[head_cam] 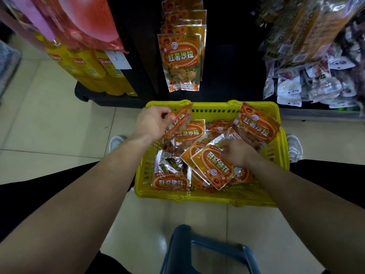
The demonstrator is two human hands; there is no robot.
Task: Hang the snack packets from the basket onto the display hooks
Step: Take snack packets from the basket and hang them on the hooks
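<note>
Two bare hands reach into the yellow basket [213, 196] on the tiled floor [49, 119]. The left hand [152, 121] has its grip pinching the top of one orange snack packet [178, 122] lifted over the far left corner. The right hand [238, 153] has its grip closed on another packet [214, 167] atop the heap. More packets hang in a row [181, 60] on the dark display beyond.

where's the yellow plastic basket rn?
Head view, centre: the yellow plastic basket sits on the tiled floor below the hanging orange snack packets, with both hands inside it.
</note>
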